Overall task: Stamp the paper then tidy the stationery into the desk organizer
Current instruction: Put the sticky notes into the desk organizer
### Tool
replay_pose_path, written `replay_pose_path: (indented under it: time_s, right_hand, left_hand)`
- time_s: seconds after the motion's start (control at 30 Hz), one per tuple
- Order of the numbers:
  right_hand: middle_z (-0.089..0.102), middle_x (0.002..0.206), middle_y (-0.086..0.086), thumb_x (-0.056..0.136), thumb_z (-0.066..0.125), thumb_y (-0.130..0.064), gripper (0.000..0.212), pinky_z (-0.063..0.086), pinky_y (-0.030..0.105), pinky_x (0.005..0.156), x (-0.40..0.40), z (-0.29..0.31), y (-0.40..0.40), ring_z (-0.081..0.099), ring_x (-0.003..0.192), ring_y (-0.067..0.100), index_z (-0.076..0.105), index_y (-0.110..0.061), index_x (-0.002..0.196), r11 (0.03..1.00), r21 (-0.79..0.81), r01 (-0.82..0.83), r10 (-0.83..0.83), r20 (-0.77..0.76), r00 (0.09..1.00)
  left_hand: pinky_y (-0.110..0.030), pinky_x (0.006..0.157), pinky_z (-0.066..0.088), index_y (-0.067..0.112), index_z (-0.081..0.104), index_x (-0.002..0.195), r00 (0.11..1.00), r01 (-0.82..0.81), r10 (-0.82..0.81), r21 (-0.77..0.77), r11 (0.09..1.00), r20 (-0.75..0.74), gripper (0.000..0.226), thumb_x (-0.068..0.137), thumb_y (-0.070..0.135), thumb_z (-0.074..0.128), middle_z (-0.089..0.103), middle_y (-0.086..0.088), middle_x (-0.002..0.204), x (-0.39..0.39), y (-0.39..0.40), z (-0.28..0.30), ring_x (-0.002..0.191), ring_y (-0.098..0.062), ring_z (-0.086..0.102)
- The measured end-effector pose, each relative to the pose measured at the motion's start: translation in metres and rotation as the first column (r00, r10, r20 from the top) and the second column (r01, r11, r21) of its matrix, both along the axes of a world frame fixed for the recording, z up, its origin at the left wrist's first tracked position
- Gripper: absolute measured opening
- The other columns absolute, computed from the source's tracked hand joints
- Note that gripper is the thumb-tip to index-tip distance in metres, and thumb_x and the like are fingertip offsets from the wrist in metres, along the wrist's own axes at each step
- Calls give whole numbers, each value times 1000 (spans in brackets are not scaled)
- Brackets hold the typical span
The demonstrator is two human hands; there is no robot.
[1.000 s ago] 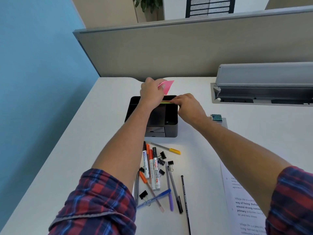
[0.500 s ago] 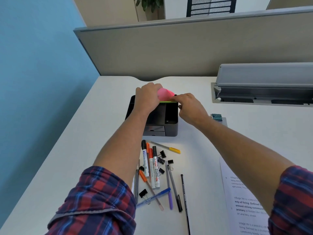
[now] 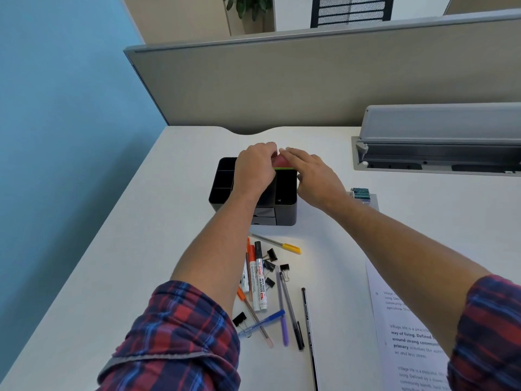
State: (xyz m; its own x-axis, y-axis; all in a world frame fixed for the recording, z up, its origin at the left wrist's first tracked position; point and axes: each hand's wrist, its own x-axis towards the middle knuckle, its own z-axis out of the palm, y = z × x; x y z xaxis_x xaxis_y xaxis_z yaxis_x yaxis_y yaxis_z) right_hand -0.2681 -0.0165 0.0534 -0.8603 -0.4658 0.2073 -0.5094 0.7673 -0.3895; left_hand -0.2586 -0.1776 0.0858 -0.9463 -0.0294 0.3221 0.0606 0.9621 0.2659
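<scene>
Item: black plastic desk organizer [image 3: 286, 193], several open compartments and small front drawers, stood on the white desk [image 3: 146, 235] near the grey partition [image 3: 282, 86].

Left hand [image 3: 255, 170]: over the organizer's rear middle, fingers curled down onto a pink and green pad of sticky notes [image 3: 282, 165] at the organizer's back rim; grip closed on the pad, though the fingertips were hidden.

Right hand [image 3: 310, 173]: just beside the left, fingers fairly straight, fingertips on the same pad; grip relaxed, pressing rather than clasping.

Loose stationery, on the desk in front of the organizer:
- grey pen with yellow cap [image 3: 277, 244], lying crosswise, nearest the organizer;
- white whiteboard markers [image 3: 258, 280] with black and orange caps, side by side, partly under the left forearm;
- small black binder clips [image 3: 272, 253], scattered among the markers, one more near the left sleeve;
- blue-capped pen [image 3: 262, 323], purple pen [image 3: 282, 306], black-capped pen [image 3: 291, 311], and slim black pen [image 3: 308, 334], fanned toward the near edge.

Printed white paper sheet [image 3: 408, 334]: flat at the right, partly beneath the right forearm.

Teal-topped stamp [image 3: 360, 192]: right of the organizer, just behind the right wrist.

Sleeves: red and blue plaid, rolled up.
</scene>
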Motion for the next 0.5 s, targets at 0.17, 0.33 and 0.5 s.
replay_pose_path:
  time_s: [0.17, 0.33, 0.5]
  right_hand:
    - [46, 152, -2, 87, 65, -1, 92, 49, 41, 99, 3, 3, -1, 43, 134, 25, 16, -30, 159, 999, 2, 32, -32, 70, 997]
    - [46, 152, 1, 89, 67, -5, 94, 46, 43, 103, 4, 3, 1, 42, 136, 26, 9, -26, 160, 997, -25, 72, -68, 135, 989]
    - [43, 154, -1, 86, 64, 0, 90, 45, 44, 105, 3, 2, 5, 38, 138, 26, 18, -27, 159, 1000, -29, -11, 13, 91, 996]
  left_hand:
    - [-38, 78, 45, 15, 68, 97, 993, -8, 3, -43, 999, -119, 13, 86, 11, 63, 69, -1, 94, -2, -3, -1, 87, -26, 60]
    - [-35, 82, 44, 21, 70, 102, 989, -8, -15, -153, 988, -148, 20, 83, 16, 74, 67, 3, 101, -8, -2, 2, 95, -21, 55]
    - [-38, 82, 43, 21, 72, 102, 996, 68, -58, -161, 985, 68, 25, 85, 5, 62, 71, -1, 92, -5, 7, 1, 89, -28, 63]
